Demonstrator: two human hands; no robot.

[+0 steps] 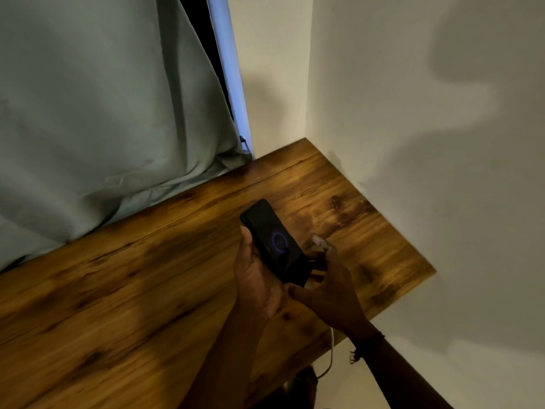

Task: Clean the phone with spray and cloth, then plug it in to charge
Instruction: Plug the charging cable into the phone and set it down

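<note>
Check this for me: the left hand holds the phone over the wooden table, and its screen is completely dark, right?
Not quite. The left hand holds the phone over the wooden table, but its screen is not completely dark: the head view shows a glowing blue ring on it.

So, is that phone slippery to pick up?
Probably a bit: the phone looks smooth and glossy. It seems stiff, lying flat though the left hand grips only one side. It is likely light for its size, being so thin.

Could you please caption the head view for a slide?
Left hand holds a black phone with glowing blue ring; right hand at its base.
</note>
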